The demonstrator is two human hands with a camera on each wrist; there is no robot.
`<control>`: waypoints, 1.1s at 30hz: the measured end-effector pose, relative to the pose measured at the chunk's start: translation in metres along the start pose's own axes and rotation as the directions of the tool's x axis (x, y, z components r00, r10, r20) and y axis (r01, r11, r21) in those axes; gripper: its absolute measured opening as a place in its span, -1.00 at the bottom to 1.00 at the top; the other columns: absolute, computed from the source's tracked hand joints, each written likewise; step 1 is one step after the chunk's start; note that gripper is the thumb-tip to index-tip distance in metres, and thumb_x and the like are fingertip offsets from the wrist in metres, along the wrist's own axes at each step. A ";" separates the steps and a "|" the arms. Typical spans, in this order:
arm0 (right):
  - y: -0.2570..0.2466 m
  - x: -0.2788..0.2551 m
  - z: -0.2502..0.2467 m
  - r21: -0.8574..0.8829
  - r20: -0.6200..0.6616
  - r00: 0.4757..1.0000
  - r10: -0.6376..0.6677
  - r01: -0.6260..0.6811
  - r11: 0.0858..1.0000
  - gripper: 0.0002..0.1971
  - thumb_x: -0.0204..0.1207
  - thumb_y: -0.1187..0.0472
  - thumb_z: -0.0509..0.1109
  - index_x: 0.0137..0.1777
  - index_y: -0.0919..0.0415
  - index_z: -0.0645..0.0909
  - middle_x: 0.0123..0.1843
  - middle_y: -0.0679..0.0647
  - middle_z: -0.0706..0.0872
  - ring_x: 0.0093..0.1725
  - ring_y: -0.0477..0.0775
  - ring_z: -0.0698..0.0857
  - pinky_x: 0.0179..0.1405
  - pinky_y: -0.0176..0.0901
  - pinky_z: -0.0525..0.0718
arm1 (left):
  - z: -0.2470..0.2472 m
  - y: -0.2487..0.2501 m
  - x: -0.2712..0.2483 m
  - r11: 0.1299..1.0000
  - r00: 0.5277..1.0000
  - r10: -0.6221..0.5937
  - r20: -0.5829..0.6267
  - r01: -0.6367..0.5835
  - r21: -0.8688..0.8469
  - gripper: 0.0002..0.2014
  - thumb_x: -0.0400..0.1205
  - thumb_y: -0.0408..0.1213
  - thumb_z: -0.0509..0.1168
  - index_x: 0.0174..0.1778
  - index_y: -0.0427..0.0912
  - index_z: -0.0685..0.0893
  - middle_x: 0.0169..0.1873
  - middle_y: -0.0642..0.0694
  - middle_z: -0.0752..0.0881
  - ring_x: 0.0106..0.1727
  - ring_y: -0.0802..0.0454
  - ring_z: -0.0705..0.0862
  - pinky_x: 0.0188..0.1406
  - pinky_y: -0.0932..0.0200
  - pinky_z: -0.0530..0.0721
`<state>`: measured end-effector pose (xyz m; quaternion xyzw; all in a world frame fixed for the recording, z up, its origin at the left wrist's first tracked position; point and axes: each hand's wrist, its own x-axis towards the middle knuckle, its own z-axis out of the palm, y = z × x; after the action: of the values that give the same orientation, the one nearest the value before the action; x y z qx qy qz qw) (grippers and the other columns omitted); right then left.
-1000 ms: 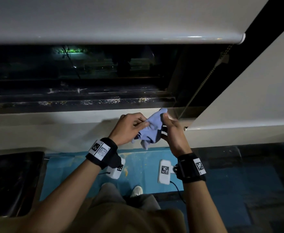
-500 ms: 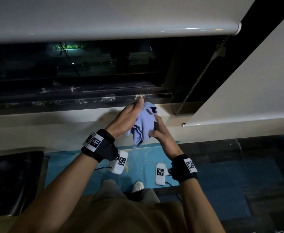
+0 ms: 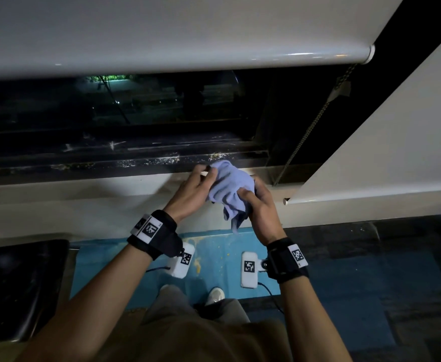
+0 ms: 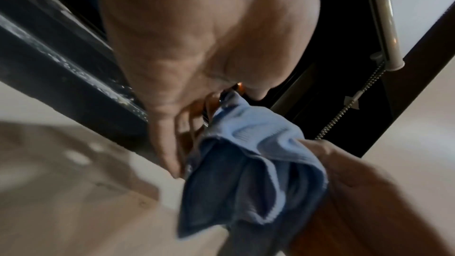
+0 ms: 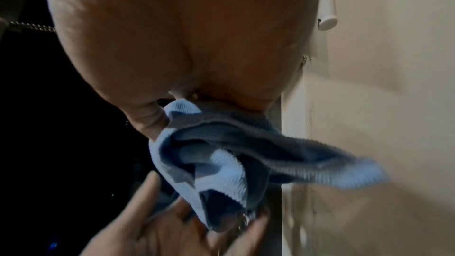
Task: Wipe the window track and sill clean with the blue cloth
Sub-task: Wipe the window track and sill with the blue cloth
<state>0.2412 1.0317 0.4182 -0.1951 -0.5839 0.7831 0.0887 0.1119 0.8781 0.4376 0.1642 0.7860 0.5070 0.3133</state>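
The blue cloth point(image 3: 230, 186) is bunched between both hands just above the pale window sill point(image 3: 83, 189), with a tail hanging down. My left hand point(image 3: 201, 182) holds its left side, fingers curled over the top edge. My right hand point(image 3: 256, 202) grips its right side, thumb on the cloth. The dark window track point(image 3: 135, 163) runs behind, speckled with pale grime. In the left wrist view the cloth point(image 4: 248, 155) hangs folded beside my left hand point(image 4: 187, 116). The right wrist view shows my right hand point(image 5: 187, 77) pinching the cloth point(image 5: 221, 155).
A roller blind point(image 3: 162, 48) hangs low over the dark window glass. Its bead chain point(image 3: 308, 131) drops to the sill right of my hands. A second blind point(image 3: 386, 152) slants at the right. A dark bin-like object point(image 3: 18, 283) sits at lower left over blue floor point(image 3: 219, 246).
Both hands have lifted the cloth toward the track's right end. They have kept regathering it, so it now sits in a tighter bundle.
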 end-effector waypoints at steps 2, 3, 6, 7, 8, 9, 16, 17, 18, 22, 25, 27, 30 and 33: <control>0.002 0.001 0.004 -0.022 -0.006 1.000 0.007 -0.007 1.000 -0.82 0.84 0.26 0.27 0.37 0.20 0.44 -0.11 0.66 0.73 -0.32 0.83 0.61 -0.51 0.54 0.53 | 0.011 0.000 0.006 0.992 0.997 -0.017 0.070 0.025 -0.126 -0.33 0.63 0.52 0.17 0.48 0.12 0.50 0.36 0.08 0.70 0.40 0.14 0.70 0.53 -0.21 0.61; 0.004 0.002 0.006 -0.046 -0.002 1.000 0.000 0.000 0.999 -0.80 0.82 0.25 0.30 0.35 0.12 0.38 -0.14 0.66 0.73 -0.38 0.82 0.58 -0.55 0.58 0.51 | 0.016 -0.001 0.010 0.990 0.997 -0.006 0.072 0.016 -0.139 -0.32 0.62 0.48 0.24 0.47 0.07 0.47 0.34 0.04 0.71 0.37 0.12 0.72 0.47 -0.21 0.66; 0.005 0.002 0.007 -0.167 -0.020 0.997 -0.077 0.073 0.983 -0.62 0.66 0.23 0.44 0.36 0.07 0.36 0.05 0.44 0.75 -0.37 0.65 0.66 -0.50 0.62 0.64 | 0.025 -0.004 0.021 0.999 0.999 0.041 -0.018 -0.042 -0.024 -0.41 0.69 0.11 0.43 0.42 -0.19 0.37 0.19 -0.02 0.72 0.22 0.12 0.76 0.27 -0.05 0.77; 0.005 0.002 0.005 -0.234 -0.053 0.991 -0.120 0.104 0.967 -0.58 0.59 0.19 0.47 0.37 0.10 0.40 0.16 0.28 0.72 -0.22 0.53 0.72 -0.32 0.53 0.75 | 0.026 -0.006 0.024 0.998 0.996 0.061 -0.060 -0.059 0.034 -0.48 0.71 0.02 0.43 0.39 -0.23 0.41 0.12 0.03 0.70 0.15 0.17 0.74 0.16 0.12 0.76; 0.006 0.004 0.002 -0.307 -0.098 0.982 -0.162 0.125 0.944 -0.56 0.55 0.13 0.47 0.38 0.09 0.45 0.24 0.16 0.67 -0.04 0.33 0.74 -0.11 0.38 0.81 | 0.027 -0.006 0.028 0.994 0.992 0.086 -0.094 -0.079 0.077 -0.55 0.73 -0.03 0.42 0.37 -0.23 0.48 0.05 0.10 0.69 0.07 0.22 0.71 -0.01 0.28 0.71; 0.008 0.005 -0.001 -0.355 -0.137 0.971 -0.198 0.138 0.924 -0.58 0.56 0.10 0.46 0.39 0.04 0.49 0.31 0.10 0.62 0.09 0.05 0.72 0.03 0.18 0.82 | 0.028 -0.007 0.030 0.990 0.988 0.111 -0.111 -0.100 0.097 -0.62 0.74 -0.05 0.41 0.35 -0.20 0.54 0.01 0.15 0.68 0.02 0.22 0.69 -0.12 0.34 0.64; 0.020 0.023 0.004 -0.348 -0.154 0.951 -0.269 0.203 0.915 -0.66 0.77 0.16 0.51 0.50 0.04 0.63 0.25 -0.24 0.82 0.21 -0.16 0.80 0.04 -0.36 0.73 | 0.031 -0.006 0.041 0.989 0.990 0.131 -0.045 -0.127 0.082 -0.66 0.81 0.12 0.16 0.20 0.04 0.77 -0.05 0.08 0.84 0.01 0.05 0.81 0.01 -0.05 0.76; 0.024 0.028 0.005 -0.377 -0.179 0.945 -0.274 0.191 0.906 -0.68 0.76 0.14 0.52 0.47 0.04 0.65 0.19 -0.24 0.83 0.16 -0.15 0.81 0.01 -0.32 0.75 | 0.029 -0.005 0.042 0.987 0.993 0.114 -0.042 -0.109 0.115 -0.62 0.80 0.16 0.14 0.20 0.03 0.76 -0.04 0.05 0.84 0.01 0.02 0.81 0.03 -0.10 0.78; 0.029 0.034 0.004 -0.404 -0.203 0.941 -0.272 0.173 0.898 -0.71 0.76 0.14 0.52 0.44 0.02 0.67 0.15 -0.21 0.84 0.11 -0.14 0.83 -0.01 -0.24 0.78 | 0.027 -0.004 0.042 0.982 0.993 0.111 -0.037 -0.104 0.158 -0.61 0.80 0.17 0.15 0.22 0.01 0.75 0.00 0.02 0.84 0.04 0.01 0.81 0.08 -0.13 0.80; 0.035 0.056 -0.012 -0.574 -0.363 0.830 -0.423 0.158 0.803 -0.71 0.73 0.25 0.40 0.41 0.00 0.67 0.15 0.03 0.84 0.01 -0.07 0.80 -0.05 -0.14 0.77 | 0.008 0.001 0.050 0.961 0.982 0.170 -0.088 -0.145 0.236 -0.74 0.80 -0.07 0.32 0.31 -0.12 0.67 0.12 0.00 0.79 0.15 0.09 0.76 0.23 0.02 0.74; 0.024 0.070 -0.021 -0.759 -0.419 0.753 -0.508 0.016 0.650 -0.60 0.66 0.29 0.45 0.49 0.15 0.64 0.28 0.27 0.72 0.07 0.19 0.72 0.04 -0.14 0.62 | -0.018 0.003 0.060 0.924 0.938 0.277 -0.208 -0.201 0.326 -0.81 0.79 -0.14 0.35 0.26 -0.12 0.68 0.11 0.03 0.79 0.14 0.09 0.75 0.26 0.09 0.67; 0.022 0.081 -0.024 -0.848 -0.408 0.786 -0.465 -0.137 0.512 -0.56 0.66 0.23 0.50 0.52 0.20 0.58 0.29 0.36 0.66 0.12 0.41 0.76 0.01 0.03 0.71 | -0.037 0.002 0.070 0.841 0.890 0.395 -0.226 -0.252 0.478 -0.81 0.79 -0.17 0.32 0.29 -0.11 0.66 0.19 0.00 0.76 0.22 0.02 0.73 0.31 0.11 0.61; 0.039 0.106 -0.028 -0.902 -0.395 0.823 -0.408 -0.261 0.345 -0.61 0.77 0.22 0.39 0.55 0.27 0.52 0.32 0.44 0.65 0.20 0.54 0.76 0.11 0.26 0.79 | -0.061 -0.007 0.084 0.702 0.862 0.477 -0.173 -0.255 0.665 -0.66 0.81 -0.16 0.25 0.50 -0.13 0.57 0.39 -0.12 0.63 0.38 -0.11 0.60 0.37 0.01 0.59; 0.060 0.120 -0.019 -0.893 -0.411 0.813 -0.412 -0.269 0.359 -0.63 0.86 0.05 0.26 0.48 0.31 0.56 0.43 0.45 0.59 0.18 0.54 0.76 0.10 0.26 0.80 | -0.088 -0.038 0.098 0.638 0.888 0.443 -0.123 -0.216 0.739 -0.55 0.84 -0.07 0.20 0.66 -0.08 0.46 0.56 -0.11 0.54 0.56 -0.13 0.48 0.53 -0.12 0.54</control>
<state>0.1457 1.0746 0.3327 -0.4090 -0.8719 0.2084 0.1707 -0.0172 0.8572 0.3964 0.3366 0.9121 0.2338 0.0067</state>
